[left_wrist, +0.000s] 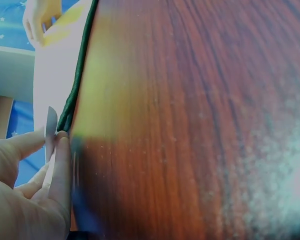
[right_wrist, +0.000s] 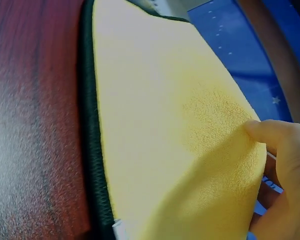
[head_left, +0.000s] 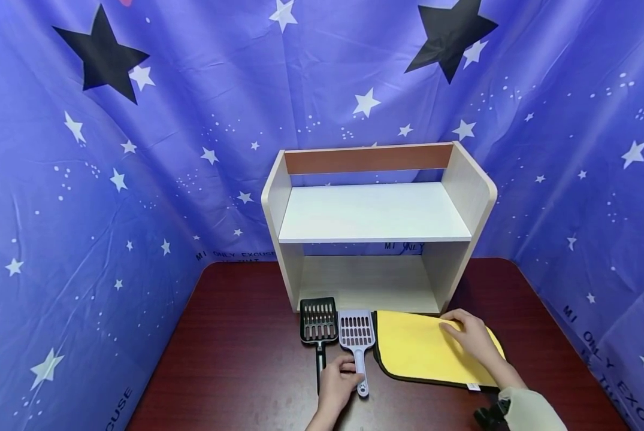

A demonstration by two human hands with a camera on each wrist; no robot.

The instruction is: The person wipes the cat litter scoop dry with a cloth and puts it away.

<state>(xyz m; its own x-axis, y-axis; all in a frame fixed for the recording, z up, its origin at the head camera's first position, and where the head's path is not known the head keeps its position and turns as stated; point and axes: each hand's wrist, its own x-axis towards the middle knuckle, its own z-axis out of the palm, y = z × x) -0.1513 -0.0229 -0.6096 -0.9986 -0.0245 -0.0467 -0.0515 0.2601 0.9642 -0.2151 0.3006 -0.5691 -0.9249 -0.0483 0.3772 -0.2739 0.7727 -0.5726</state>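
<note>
A pale lavender litter scoop with a slotted head lies on the table in the head view. My left hand pinches its handle between thumb and fingers. Just left of it is a black litter scoop, its handle partly behind that hand. On the right lies a yellow cloth with a dark edging and a small white tag. My right hand grips the cloth's far edge; in the right wrist view the thumb lies on the yellow face and the other fingers are behind it.
Behind these things stands a two-tier wooden shelf with a white upper board, its front close to the scoop heads. Everything rests on a dark red-brown table. A blue star-patterned curtain surrounds the table's back and sides.
</note>
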